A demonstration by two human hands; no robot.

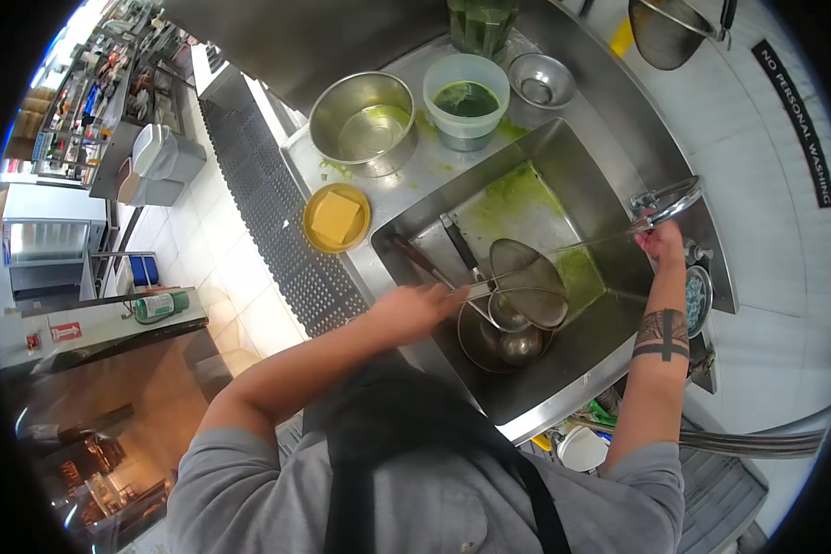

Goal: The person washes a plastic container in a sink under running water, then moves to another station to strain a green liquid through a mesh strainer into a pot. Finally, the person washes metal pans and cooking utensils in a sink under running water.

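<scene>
My left hand [417, 312] holds a mesh strainer [537, 297]; my right hand [660, 243] is at the faucet [671, 201].
My left fingers curl closed on the strainer, above the sink [582, 185], right of frame centre; upper right, I cannot tell whether my right fingers grip.

The strainer [534, 288] is over the sink [577, 171], before the tub [464, 130].

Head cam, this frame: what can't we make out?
Head view:
Left hand: fingertips, curled out of sight beneath it.
Metalware in the sink: partly covered by the strainer.
Right hand at the faucet: palm side, hidden by the hand itself.
Tall green container: top, cut off by the upper edge.
Green cylinder: label text, too small.
</scene>
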